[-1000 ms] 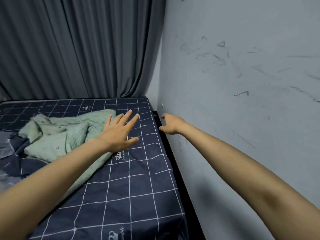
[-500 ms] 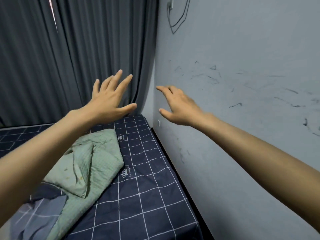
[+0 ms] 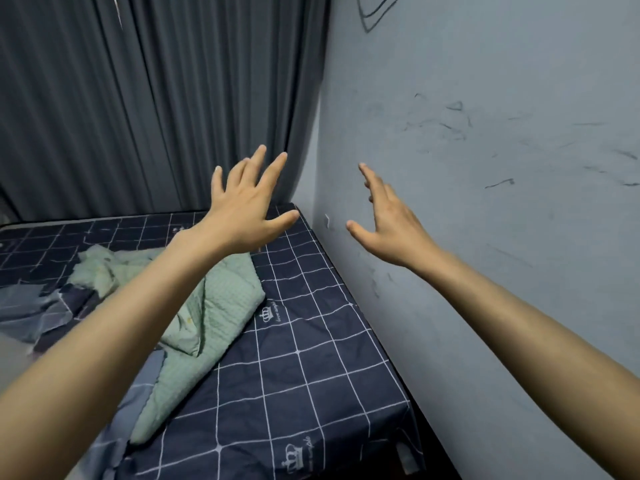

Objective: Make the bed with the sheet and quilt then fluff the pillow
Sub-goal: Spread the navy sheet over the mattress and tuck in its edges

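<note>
Quilt (image 3: 211,306) lies crumpled on sheet (image 3: 304,368), wall (image 3: 485,237) alongside.

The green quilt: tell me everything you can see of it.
The green quilt is pale mint with a fine waffle-like texture, soft and thick. It lies crumpled and loosely folded on the navy checked sheet, left of the wall-side edge. The left forearm hides part of it. Neither hand touches it.

Bare forearms, left hand (image 3: 247,211), right hand (image 3: 391,228)
</note>
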